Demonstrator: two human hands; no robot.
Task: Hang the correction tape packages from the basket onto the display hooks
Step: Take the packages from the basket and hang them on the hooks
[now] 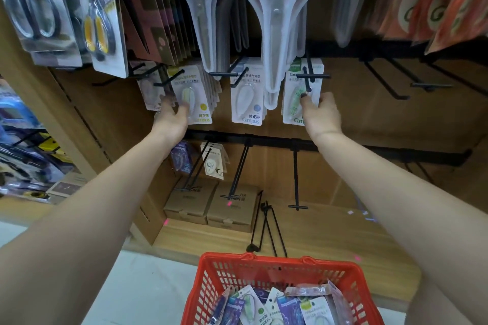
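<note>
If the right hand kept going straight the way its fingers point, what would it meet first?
Most likely the green correction tape package hanging on the hook: the right hand is already at its lower right edge, fingers by the hook's tip. Depth is unclear.

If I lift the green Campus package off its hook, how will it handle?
Probably light and fairly stiff: the green package is a flat card with a small blister. It hangs from the hook, so it may swing when nudged. The right hand already holds its lower edge.
</note>
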